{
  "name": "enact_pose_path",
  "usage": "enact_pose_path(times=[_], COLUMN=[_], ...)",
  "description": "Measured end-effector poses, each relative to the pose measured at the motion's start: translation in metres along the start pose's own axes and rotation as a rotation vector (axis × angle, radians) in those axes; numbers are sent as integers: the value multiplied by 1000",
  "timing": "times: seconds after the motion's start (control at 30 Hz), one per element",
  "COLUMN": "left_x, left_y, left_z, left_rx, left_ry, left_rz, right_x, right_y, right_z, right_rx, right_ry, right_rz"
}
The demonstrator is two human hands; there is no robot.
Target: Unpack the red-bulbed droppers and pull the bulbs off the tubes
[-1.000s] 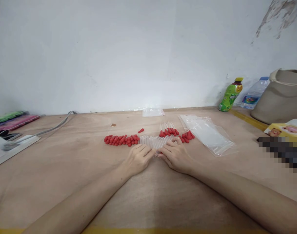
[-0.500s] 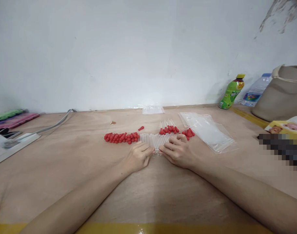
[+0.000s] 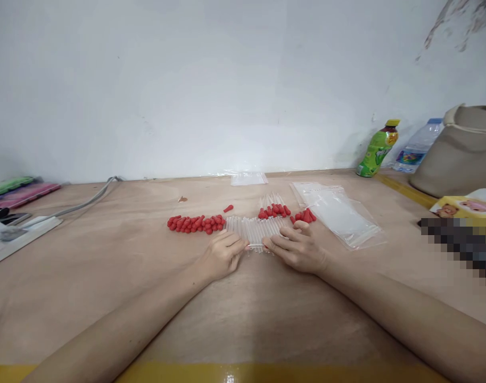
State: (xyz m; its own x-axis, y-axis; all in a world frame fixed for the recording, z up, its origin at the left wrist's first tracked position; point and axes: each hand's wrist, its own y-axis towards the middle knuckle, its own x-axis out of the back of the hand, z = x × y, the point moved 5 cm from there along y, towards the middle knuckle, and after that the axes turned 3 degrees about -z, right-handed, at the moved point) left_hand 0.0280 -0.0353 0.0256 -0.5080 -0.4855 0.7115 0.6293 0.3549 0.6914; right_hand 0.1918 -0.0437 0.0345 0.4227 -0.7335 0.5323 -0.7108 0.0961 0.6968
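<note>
A row of clear thin tubes (image 3: pixel 255 231) lies side by side on the wooden table. At its near edge, my left hand (image 3: pixel 225 252) is closed in a pinch on one end of a thin clear tube (image 3: pixel 256 245) lying crosswise. My right hand (image 3: pixel 301 248) is at the other side, thumb and fingers pressed together; a hint of red shows at its fingertips, but what it pinches is too small to name. Red rubber bulbs (image 3: pixel 196 224) form a pile left of the row. Behind it are pointed clear tubes with red bulbs (image 3: pixel 274 210), and more red bulbs (image 3: pixel 305 215) lie behind my right hand.
A single red bulb (image 3: pixel 228 208) lies behind the row. Clear plastic bags (image 3: pixel 342 215) are at the right, another bag (image 3: pixel 248 179) by the wall. Farther right stand a green bottle (image 3: pixel 377 150), a water bottle (image 3: pixel 418 149) and a beige bag (image 3: pixel 458 154). A cable (image 3: pixel 95 201) runs at left.
My hands have moved slightly apart, and more of the crosswise tube shows between my fingertips. The whole view has shifted a little.
</note>
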Motion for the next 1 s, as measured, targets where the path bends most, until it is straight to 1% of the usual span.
enact_pose_path(times=[0.07, 0.1, 0.17, 0.27, 0.33, 0.37, 0.43, 0.53, 0.63, 0.7, 0.8, 0.9, 1.0], left_x=[2, 4, 6, 5, 5, 5, 6, 4, -2, -5, -7, -8, -7], left_y=[-3, -4, -6, -6, -4, -3, -3, -3, -3, -3, -2, -2, -2], left_z=[8, 13, 23, 32, 34, 35, 36, 39, 40, 38, 33, 28, 27], left_rx=[48, 87, 180, 278, 297, 292, 272, 209, 134, 102, 93, 129, 184], left_ry=[-5, -3, 17, 62, 86, 93, 90, 68, 88, 116, 116, 25, -73], left_rz=[-51, -81, -124, -116, -127, -151, -225, -308, -318, -273, -147, -47, -15], right_x=[0, 0, 0, -8, -14, -16, -19, -18, -17, -18, -21, -29, -37], right_y=[-6, -10, -19, -31, -40, -44, -52, -62, -70, -72, -70, -71, -74], right_z=[-13, -23, -47, -78, -94, -100, -112, -129, -140, -143, -141, -136, -132], right_rx=[-46, -115, -333, -656, -859, -936, -1028, -1084, -1125, -1113, -1028, -947, -925], right_ry=[11, 6, 7, 152, 253, 284, 295, 229, 189, 191, 240, 346, 440], right_rz=[19, 22, -21, -14, -2, 5, 5, -25, -22, -17, -14, 38, 85])
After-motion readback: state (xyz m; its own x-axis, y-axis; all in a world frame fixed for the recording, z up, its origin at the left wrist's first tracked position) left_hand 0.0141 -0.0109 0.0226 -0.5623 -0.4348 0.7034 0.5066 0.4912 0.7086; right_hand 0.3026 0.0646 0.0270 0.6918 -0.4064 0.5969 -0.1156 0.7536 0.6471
